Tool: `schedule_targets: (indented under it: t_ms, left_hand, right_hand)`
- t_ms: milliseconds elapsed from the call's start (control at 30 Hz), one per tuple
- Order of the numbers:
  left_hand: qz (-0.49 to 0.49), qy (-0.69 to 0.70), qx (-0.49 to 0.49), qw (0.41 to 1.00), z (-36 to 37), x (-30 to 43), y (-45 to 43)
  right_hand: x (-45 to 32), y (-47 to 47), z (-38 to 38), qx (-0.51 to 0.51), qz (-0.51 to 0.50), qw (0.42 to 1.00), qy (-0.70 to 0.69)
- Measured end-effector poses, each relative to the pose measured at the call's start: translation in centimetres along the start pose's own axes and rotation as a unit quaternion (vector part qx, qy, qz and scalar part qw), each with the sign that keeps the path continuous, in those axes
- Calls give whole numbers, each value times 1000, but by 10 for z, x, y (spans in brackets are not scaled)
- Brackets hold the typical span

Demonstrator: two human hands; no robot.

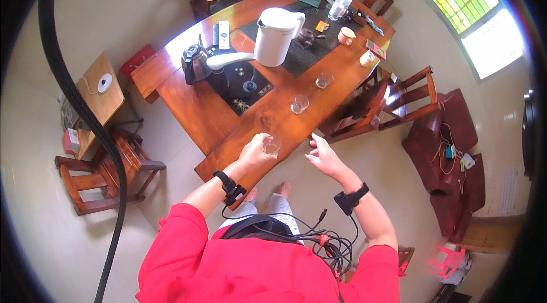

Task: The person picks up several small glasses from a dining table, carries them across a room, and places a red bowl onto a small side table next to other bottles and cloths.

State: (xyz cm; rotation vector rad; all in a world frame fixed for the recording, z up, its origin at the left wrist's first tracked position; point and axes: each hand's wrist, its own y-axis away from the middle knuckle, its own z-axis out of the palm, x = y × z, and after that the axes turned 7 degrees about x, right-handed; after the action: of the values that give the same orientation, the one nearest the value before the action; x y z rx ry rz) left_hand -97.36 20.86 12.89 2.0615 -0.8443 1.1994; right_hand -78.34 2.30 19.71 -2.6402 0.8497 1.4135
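My left hand (257,152) is closed around the side of a small clear drinking glass (272,145) at the near edge of the wooden table (230,136); whether the glass touches the wood, I cannot tell. My right hand (323,155) is off the table's right edge, fingers apart and holding nothing. Two more clear items stand on the table beyond: a glass (300,104) and, farther off, another glass (324,80). A large white electric kettle or jug (275,38) rises near the middle, with a white handle-like part (230,60) reaching left.
A steel-and-black pot (195,61) stands at the table's left, beside a remote control (224,34). Farther back are a dark teapot (307,37), cups (346,36), and a plastic bottle (340,5). Wooden chairs (410,89) flank the right edge. A coiled black cable (337,251) hangs at my waist.
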Motion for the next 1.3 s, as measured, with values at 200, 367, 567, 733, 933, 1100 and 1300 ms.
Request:
schedule_targets:
  t_ms: [200, 367, 567, 733, 933, 1100, 1300]
  left_hand:
    - [-27, -2, 32, 999, 13, 11, -32]
    - [-62, 29, 73, 995, 25, 20, -47]
    - [-64, -23, 127, 990, 41, 30, -72]
    - [-66, -33, 145, 987, 59, 24, -89]
    - [-71, -52, 162, 983, 74, 24, -107]
    - [-90, -54, 174, 979, 76, 28, -120]
    - [-59, -46, 200, 977, 87, 30, -141]
  right_hand:
    - [28, -100, -2, 59, -230, 931, 278]
    - [36, -148, -13, 10, -210, 928, 307]
    - [50, -179, -25, -33, -266, 909, 318]
    - [60, -195, -21, -26, -290, 910, 295]
    - [64, -211, -23, -26, -267, 925, 268]
    - [69, -224, -35, 10, -277, 923, 267]
    - [76, -233, -44, 25, -257, 928, 271]
